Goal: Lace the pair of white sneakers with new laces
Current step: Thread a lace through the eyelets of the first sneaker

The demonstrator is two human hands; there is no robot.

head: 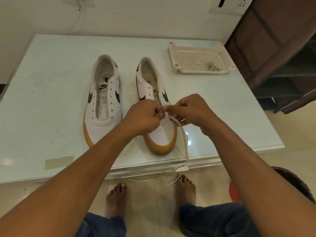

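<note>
Two white sneakers with tan soles stand side by side on the table, toes towards me. The left sneaker (pixel 104 103) has no lace in its eyelets. Both hands meet over the lowest eyelets of the right sneaker (pixel 160 134). My left hand (pixel 143 117) has its fingers curled at the shoe's eyelet edge. My right hand (pixel 188 110) pinches a white lace (pixel 184 142), which runs from the eyelets down over the table's front edge and loops above the floor.
The glass-topped table (pixel 51 82) has a white perforated plastic tray (pixel 198 60) at the back right, with a small tangle of string in it. A dark wooden shelf (pixel 282 57) stands to the right. My bare feet (pixel 116 197) are below the table edge.
</note>
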